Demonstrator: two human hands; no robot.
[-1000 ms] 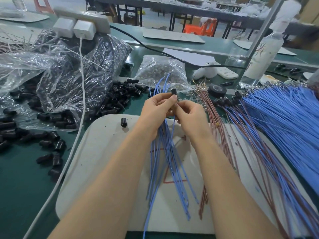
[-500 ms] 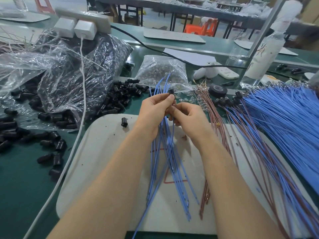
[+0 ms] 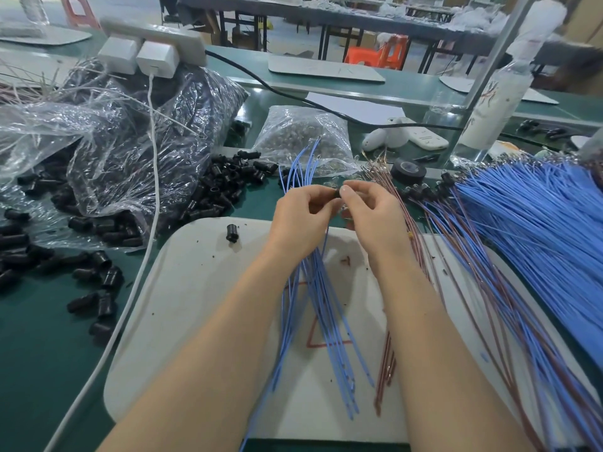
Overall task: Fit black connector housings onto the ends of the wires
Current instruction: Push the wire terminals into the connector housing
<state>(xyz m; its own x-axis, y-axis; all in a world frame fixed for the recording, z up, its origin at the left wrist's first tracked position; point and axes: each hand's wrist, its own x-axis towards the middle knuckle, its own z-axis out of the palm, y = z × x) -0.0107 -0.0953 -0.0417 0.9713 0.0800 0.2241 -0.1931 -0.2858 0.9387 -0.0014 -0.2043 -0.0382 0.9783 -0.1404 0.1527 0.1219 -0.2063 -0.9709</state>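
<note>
A large crumpled clear plastic bag (image 3: 130, 151) at the upper left of the frame bulges with black parts, and short glossy tube-shaped housings (image 3: 225, 187) spill from its mouth across the green table (image 3: 39, 370). A smaller clear bag (image 3: 303, 138) at upper centre holds tiny pale metallic-looking pieces too small to make out. Just below it, at mid-frame, one black connector housing (image 3: 336, 193) sits between the two hands. The left hand (image 3: 300, 220) has its fingers curled round a loose bundle of thin blue wires (image 3: 316, 305) that fans above and below the fist, its fingertips meeting the housing's left end. The right hand (image 3: 372, 216) pinches the housing's right end, thumb on top. Both hands hover over a smooth white rounded board (image 3: 202, 305), where a single housing (image 3: 232, 233) stands upright left of the left hand. A dense sheaf of blue wire (image 3: 538, 223) and thin reddish-brown wires (image 3: 456, 256) lie at the right.
</note>
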